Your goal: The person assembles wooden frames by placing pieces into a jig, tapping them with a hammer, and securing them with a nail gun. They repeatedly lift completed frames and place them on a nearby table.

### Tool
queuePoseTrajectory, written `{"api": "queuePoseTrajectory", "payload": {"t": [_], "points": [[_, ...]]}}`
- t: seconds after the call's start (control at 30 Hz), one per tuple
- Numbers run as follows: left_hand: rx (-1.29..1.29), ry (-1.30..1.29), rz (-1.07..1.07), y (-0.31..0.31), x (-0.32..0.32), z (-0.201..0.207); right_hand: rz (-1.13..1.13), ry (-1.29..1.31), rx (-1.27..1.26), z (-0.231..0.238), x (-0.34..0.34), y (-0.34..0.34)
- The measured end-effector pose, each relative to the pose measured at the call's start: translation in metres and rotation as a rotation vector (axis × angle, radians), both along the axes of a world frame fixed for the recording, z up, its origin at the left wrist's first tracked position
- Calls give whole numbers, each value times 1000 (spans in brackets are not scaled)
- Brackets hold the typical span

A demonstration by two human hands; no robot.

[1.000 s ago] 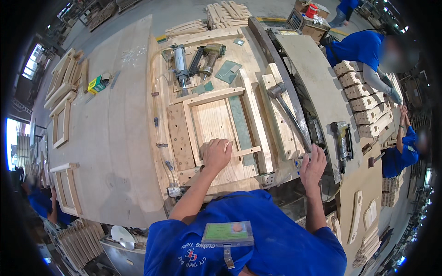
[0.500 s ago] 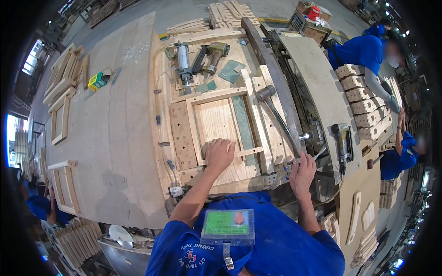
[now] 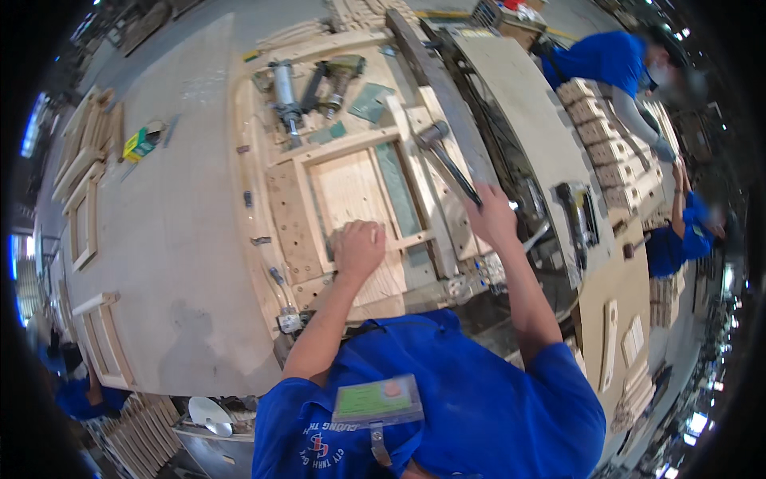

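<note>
A light wooden frame [image 3: 302,180] lies on the work jig in front of me. My left hand [image 3: 358,249] is closed over its near rail, fingers curled, hiding part of the rail. Wrapped around the handle end of a mallet [image 3: 453,169] is my right hand [image 3: 493,217]. The mallet's dark head points away from me and lies on the wooden strips at the jig's right side. Beyond the frame lie a nail gun [image 3: 345,80] and a silver air cylinder [image 3: 285,94], with green sheet scraps [image 3: 370,101] beside them.
A wide board tabletop [image 3: 191,191] extends left, bearing a green-and-yellow box [image 3: 142,142] and small wooden frames [image 3: 104,335]. A metal beam [image 3: 455,104] borders the jig on the right. Another nail gun [image 3: 576,219] lies farther right, near stacked wooden parts [image 3: 610,152] and two co-workers.
My right hand has moved forward and up from the handle's tip and closed around the mallet's handle. My left hand stays on the frame. The whole view has shifted slightly.
</note>
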State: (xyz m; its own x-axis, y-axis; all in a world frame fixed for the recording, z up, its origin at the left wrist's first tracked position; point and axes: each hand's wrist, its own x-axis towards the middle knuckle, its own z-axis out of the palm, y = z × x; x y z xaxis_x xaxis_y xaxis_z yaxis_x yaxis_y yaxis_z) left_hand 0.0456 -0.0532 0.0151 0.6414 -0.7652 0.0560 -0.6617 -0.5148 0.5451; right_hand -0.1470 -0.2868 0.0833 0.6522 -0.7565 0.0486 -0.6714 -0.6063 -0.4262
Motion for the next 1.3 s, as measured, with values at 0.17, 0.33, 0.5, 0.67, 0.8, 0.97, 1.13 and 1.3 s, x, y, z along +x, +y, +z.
{"api": "queuePoseTrajectory", "payload": {"t": [0.17,0.33,0.5,0.67,0.8,0.97,1.13,1.3], "points": [[-21,-5,21,-5,-2,-6,-45,-7,-101,-38,56,-27],[-14,14,31,-7,-2,-9,-156,-177,252,-32,60,-24],[24,-24,31,-2,-2,-5,-272,-571,863,54,32,27],[7,13,40,2,-2,-5,33,-942,583,193,-13,49],[3,64,31,4,1,-6,88,-1279,226,258,-21,73],[-33,46,0,-1,1,-6,83,-932,-52,77,-57,116],[25,73,-54,4,3,-3,-170,-218,368,24,-68,150],[-6,105,1,13,7,0,-60,-874,395,121,-34,138]]}}
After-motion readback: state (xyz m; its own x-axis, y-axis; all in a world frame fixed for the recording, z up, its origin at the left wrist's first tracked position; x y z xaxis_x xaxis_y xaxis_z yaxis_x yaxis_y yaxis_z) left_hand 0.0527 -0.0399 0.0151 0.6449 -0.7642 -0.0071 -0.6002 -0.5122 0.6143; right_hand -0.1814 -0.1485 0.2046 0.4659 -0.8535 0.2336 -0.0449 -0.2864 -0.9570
